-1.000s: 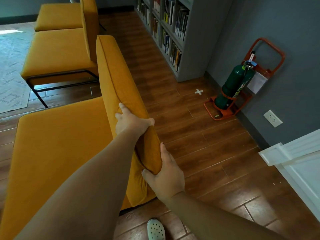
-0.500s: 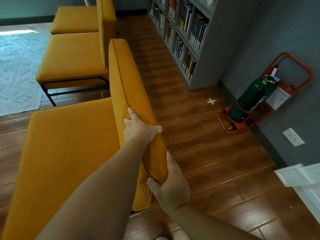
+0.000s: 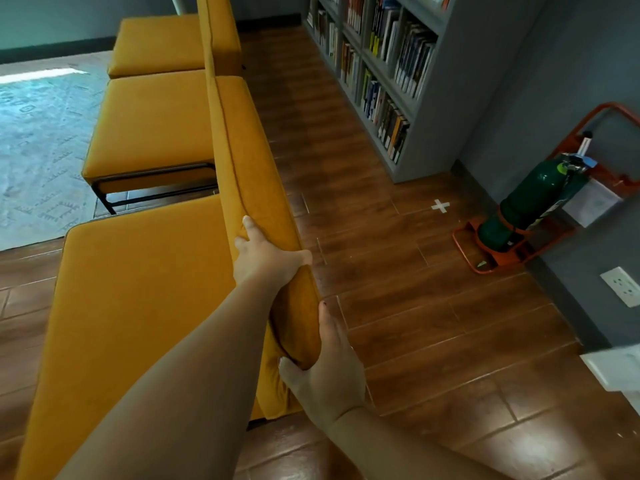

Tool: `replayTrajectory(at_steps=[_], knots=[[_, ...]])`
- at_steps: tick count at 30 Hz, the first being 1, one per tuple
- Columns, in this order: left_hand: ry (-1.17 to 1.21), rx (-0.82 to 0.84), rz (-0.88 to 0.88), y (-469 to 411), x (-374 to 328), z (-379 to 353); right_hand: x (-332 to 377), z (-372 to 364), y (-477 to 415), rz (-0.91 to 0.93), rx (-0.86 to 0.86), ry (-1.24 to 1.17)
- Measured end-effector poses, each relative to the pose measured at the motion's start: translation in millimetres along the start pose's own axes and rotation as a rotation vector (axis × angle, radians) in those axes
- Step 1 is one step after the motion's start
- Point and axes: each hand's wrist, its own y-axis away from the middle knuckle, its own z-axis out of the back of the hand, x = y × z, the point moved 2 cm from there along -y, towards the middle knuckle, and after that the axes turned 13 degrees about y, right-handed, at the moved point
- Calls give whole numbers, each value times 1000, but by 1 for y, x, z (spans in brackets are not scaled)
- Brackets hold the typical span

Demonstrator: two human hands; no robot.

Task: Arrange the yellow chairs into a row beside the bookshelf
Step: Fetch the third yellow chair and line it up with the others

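Observation:
Three yellow chairs stand in a line running away from me. The nearest chair [image 3: 138, 306] fills the lower left, its backrest [image 3: 249, 174] running up the middle. My left hand [image 3: 266, 258] grips the top of that backrest. My right hand [image 3: 325, 368] grips its near end corner. The second chair [image 3: 152, 126] sits just beyond on black legs, and the third chair [image 3: 156, 43] behind that. The grey bookshelf [image 3: 388, 74], full of books, stands at upper right across a strip of wood floor.
A green cylinder [image 3: 533, 199] in an orange stand [image 3: 491, 258] leans on the grey wall at right. A white tape cross [image 3: 440, 205] marks the floor by the shelf's end. A pale rug [image 3: 38, 140] lies at left. White furniture [image 3: 616, 368] shows at the right edge.
The near chair has closed in on the second chair, its backrest now lining up with the others. My view has shifted left and forward; both hands keep their grip.

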Motion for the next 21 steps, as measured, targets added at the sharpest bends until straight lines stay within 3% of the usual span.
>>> replayTrajectory(at_steps=[21], knots=[[-7,29,16,-32,-6,17,18,-9,-30,23,-21,-2]])
